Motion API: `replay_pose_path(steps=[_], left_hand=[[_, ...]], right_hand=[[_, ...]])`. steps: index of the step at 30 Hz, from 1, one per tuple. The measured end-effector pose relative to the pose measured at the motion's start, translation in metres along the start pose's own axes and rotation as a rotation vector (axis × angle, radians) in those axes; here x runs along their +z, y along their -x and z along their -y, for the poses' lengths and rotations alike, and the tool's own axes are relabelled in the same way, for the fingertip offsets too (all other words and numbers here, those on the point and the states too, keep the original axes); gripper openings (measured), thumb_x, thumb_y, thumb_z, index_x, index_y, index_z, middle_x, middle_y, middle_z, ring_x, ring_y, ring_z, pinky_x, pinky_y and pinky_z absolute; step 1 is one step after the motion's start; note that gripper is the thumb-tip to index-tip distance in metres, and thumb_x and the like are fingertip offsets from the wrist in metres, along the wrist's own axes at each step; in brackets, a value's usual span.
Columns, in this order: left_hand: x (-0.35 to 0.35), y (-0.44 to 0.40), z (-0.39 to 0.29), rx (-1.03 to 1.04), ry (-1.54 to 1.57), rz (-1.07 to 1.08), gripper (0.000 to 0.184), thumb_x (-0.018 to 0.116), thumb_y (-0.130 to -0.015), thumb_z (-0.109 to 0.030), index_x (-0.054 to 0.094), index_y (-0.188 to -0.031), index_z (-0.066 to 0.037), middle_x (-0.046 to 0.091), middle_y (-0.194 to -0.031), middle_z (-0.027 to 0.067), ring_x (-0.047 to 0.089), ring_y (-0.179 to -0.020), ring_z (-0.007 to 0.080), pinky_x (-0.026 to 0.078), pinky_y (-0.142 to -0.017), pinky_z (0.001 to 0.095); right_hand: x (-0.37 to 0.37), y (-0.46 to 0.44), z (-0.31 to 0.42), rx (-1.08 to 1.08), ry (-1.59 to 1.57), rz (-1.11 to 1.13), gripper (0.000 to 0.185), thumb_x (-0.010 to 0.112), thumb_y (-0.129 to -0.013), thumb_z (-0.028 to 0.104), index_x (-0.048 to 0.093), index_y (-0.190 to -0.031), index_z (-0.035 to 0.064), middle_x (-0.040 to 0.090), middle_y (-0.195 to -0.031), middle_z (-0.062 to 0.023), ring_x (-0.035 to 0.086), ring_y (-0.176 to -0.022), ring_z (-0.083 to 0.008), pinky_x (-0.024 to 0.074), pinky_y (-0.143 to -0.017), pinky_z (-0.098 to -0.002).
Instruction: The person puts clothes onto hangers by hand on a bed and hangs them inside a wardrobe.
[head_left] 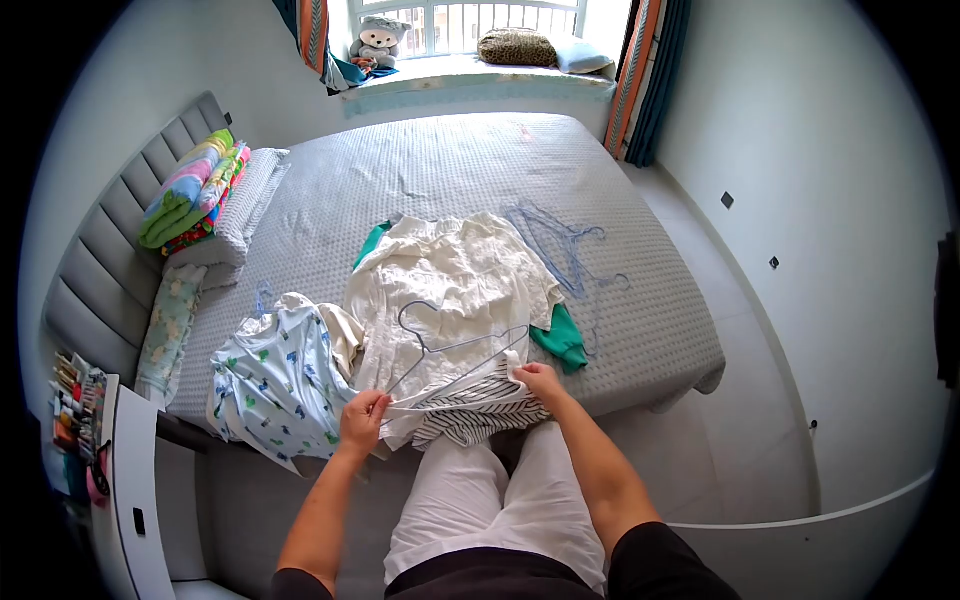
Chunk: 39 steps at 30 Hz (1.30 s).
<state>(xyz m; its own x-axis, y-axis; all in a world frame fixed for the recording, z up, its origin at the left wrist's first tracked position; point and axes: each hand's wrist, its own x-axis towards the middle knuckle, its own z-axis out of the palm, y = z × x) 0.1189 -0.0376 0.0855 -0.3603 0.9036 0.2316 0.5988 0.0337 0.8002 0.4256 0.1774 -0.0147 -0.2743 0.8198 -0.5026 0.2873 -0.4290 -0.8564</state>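
A black-and-white striped garment [480,402] hangs at the bed's near edge, in front of my legs. Over it lies a blue-grey clothes hanger [424,348], its hook pointing away from me. My left hand [364,418] pinches the garment's left edge, close to the hanger's left corner; whether it also grips the wire I cannot tell. At the other side, the fingers of my right hand [538,384] are closed on the garment's upper right edge. Beyond the hanger, a white garment [440,270] is spread over a green one [562,338].
A light blue printed garment [285,370] lies on the left of the bed [640,300]. Several blue hangers [570,245] lie right of the white garment. Folded quilts [195,195] rest on pillows by the headboard [110,250]. A white cabinet [130,480] stands at the left.
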Motion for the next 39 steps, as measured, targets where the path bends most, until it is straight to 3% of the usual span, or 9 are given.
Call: replay_pose_path(steps=[8,15,23,26,27,28,33,37,39], left_hand=[[-0.008,0.007,0.005,0.104,-0.011,0.037,0.021,0.064,-0.093,-0.019,0.065,-0.085,0.0,0.059,-0.071,0.0129,0.056,-0.063,0.0265,0.043,-0.06,0.0348],[-0.017,0.005,-0.003,0.093,-0.01,0.052,0.023,0.063,-0.094,-0.021,0.065,-0.085,0.0,0.059,-0.07,0.0135,0.057,-0.062,0.0269,0.043,-0.059,0.0352],[-0.077,0.017,0.003,0.025,0.049,-0.18,0.022,0.072,-0.088,-0.025,0.07,-0.094,-0.004,0.059,-0.073,0.0022,0.047,-0.058,0.0165,0.04,-0.056,0.0279],[-0.103,0.033,0.019,0.213,-0.274,-0.67,0.074,0.077,-0.083,-0.031,0.042,-0.14,-0.002,0.049,-0.133,0.0199,0.049,-0.121,0.0328,0.04,-0.101,0.0392],[-0.104,0.039,0.054,0.066,-0.094,-0.719,0.1,0.079,-0.081,-0.038,0.018,-0.151,-0.001,0.024,-0.152,0.0254,0.025,-0.142,0.0399,0.022,-0.115,0.0445],[-0.106,0.044,0.044,-0.294,0.25,-0.793,0.105,0.079,-0.081,-0.04,0.013,-0.154,-0.003,0.018,-0.156,0.0242,0.024,-0.142,0.0383,0.023,-0.115,0.0431],[-0.139,0.065,0.082,-0.182,0.972,-0.456,0.066,0.058,-0.099,-0.036,0.029,-0.149,-0.006,0.043,-0.144,0.0162,0.041,-0.132,0.0237,0.036,-0.106,0.0376],[-0.188,0.072,0.061,-0.165,0.851,-0.452,0.037,0.056,-0.099,-0.04,0.063,-0.104,-0.005,0.057,-0.081,-0.0012,0.056,-0.072,0.0055,0.046,-0.069,0.0209],[-0.21,0.075,0.075,-0.289,0.593,-0.519,0.039,0.056,-0.099,-0.042,0.064,-0.1,-0.004,0.058,-0.08,0.0,0.055,-0.071,0.0053,0.045,-0.068,0.0215]], right_hand=[[-0.025,0.001,0.015,-0.084,-0.658,-0.15,0.016,0.057,-0.099,0.026,0.059,-0.11,0.0145,0.065,-0.093,0.0054,0.058,-0.077,-0.0077,0.037,-0.058,-0.0215],[-0.021,0.029,0.06,-0.706,-0.087,0.098,0.028,0.071,-0.09,0.027,0.06,-0.106,0.0063,0.062,-0.085,0.0018,0.058,-0.078,-0.0097,0.047,-0.07,-0.0258],[0.03,0.109,0.151,-0.921,0.688,0.203,0.022,0.067,-0.091,0.026,0.067,-0.092,0.0032,0.064,-0.073,-0.0129,0.058,-0.062,-0.0242,0.0452,-0.06,-0.0355],[0.067,0.123,0.18,-0.858,0.583,0.288,0.022,0.065,-0.093,0.024,0.066,-0.092,0.0016,0.06,-0.068,-0.0059,0.052,-0.06,-0.0128,0.0428,-0.058,-0.0302],[0.082,0.129,0.188,-0.85,0.556,0.326,0.023,0.065,-0.094,0.024,0.066,-0.093,0.0012,0.059,-0.067,-0.004,0.051,-0.061,-0.0111,0.0424,-0.057,-0.0294],[0.098,0.133,0.195,-0.841,0.53,0.361,0.023,0.064,-0.094,0.024,0.066,-0.093,0.0007,0.059,-0.067,-0.0022,0.05,-0.062,-0.0095,0.0421,-0.057,-0.0287],[0.183,0.14,0.22,-0.818,0.486,0.587,0.025,0.06,-0.097,0.025,0.067,-0.097,0.0006,0.056,-0.069,0.0006,0.047,-0.064,-0.0079,0.0408,-0.058,-0.028],[0.243,0.118,0.222,-0.77,0.5,0.602,0.032,0.061,-0.096,0.032,0.068,-0.101,0.0012,0.06,-0.072,-0.0014,0.051,-0.066,-0.0095,0.0431,-0.061,-0.0291],[0.271,0.105,0.222,-0.718,0.556,0.591,0.033,0.061,-0.095,0.033,0.069,-0.102,0.0014,0.06,-0.071,-0.0022,0.052,-0.066,-0.0103,0.0435,-0.062,-0.0295]])
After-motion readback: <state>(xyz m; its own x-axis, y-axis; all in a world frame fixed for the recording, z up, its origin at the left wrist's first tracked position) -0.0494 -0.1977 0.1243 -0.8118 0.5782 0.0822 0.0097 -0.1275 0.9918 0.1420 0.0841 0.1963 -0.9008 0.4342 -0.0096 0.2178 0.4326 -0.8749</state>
